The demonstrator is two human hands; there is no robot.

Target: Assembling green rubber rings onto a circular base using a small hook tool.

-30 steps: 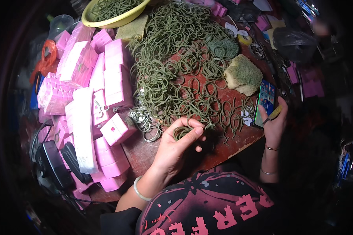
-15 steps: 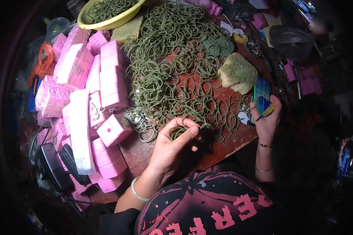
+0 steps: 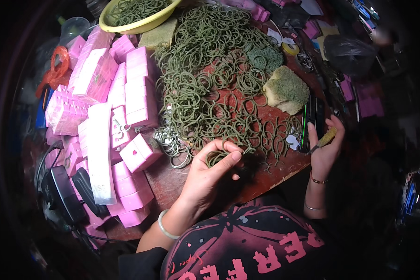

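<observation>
Some thin green rings sit in the left hand, its grip pinched, near the front edge of the red wooden desk; many more lie loose, unheld. The right hand grips a slim yellow-handled tool by the right edge.

Pink blocks are heaped at left, 1 long whitish packet laid across them. 1 orange-red bag is crumpled beside them; 1 dark bag is seen at upper right.

A bunch of thin, fuzzy green rings is left of the phone; 1 yellow-handled tool slants right of it.
</observation>
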